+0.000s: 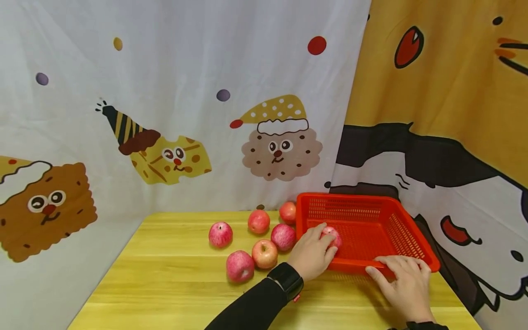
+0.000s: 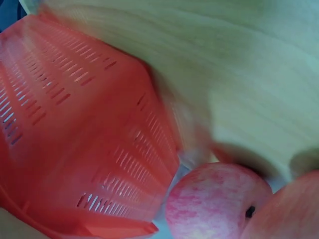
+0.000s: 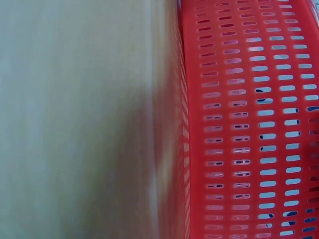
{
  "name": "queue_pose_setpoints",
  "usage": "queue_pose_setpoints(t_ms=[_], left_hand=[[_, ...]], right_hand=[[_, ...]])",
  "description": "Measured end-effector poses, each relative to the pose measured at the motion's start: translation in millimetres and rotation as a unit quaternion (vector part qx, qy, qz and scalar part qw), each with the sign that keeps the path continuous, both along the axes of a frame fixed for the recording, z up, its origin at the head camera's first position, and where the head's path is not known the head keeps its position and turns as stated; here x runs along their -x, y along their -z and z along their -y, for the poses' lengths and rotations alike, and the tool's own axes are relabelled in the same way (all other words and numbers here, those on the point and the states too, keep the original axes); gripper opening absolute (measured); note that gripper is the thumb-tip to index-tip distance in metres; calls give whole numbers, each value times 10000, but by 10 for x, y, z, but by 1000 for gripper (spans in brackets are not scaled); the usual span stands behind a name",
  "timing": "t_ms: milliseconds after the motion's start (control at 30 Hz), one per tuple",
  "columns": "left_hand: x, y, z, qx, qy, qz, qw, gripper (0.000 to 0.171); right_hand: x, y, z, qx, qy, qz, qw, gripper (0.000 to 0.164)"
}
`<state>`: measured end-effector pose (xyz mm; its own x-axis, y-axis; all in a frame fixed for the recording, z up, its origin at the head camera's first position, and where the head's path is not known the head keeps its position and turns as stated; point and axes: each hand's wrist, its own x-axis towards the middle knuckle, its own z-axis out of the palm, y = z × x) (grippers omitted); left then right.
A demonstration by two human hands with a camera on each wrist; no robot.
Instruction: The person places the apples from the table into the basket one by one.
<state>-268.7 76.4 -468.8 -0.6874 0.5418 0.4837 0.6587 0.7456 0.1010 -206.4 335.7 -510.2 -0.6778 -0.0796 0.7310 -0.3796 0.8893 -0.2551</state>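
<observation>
My left hand [image 1: 311, 252] reaches over the near left corner of a red plastic basket [image 1: 350, 197], its fingers curled round a red apple [image 1: 333, 238] just inside. At the near rim, my right hand [image 1: 406, 284] grips the basket, thumb on the outer side and fingers over the edge. The left wrist view shows the slotted basket walls [image 2: 75, 124] beside a pinkish apple [image 2: 214, 199]; the held apple is out of that view. Only the basket's slotted side [image 3: 239, 124] and the tabletop appear in the right wrist view, without the right hand.
Several apples lie on the wooden table [image 1: 165, 270] left of the basket, among them a red apple [image 1: 220, 234] farthest left and a yellowish apple [image 1: 265, 254] nearer the left hand. A printed curtain [image 1: 185, 91] hangs behind the table and along its right side.
</observation>
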Motion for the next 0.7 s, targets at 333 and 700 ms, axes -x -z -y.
queue_pose_setpoints(t_ms=[333,700], left_hand=[[-3,7,3,177,139,-417,9989,32],[-19,35,1,120,134,-382,9991,32]], right_hand=[[7,-6,1,-1,-16,-104,9999,38],[-6,32,-15,20,20,-62,10000,39]])
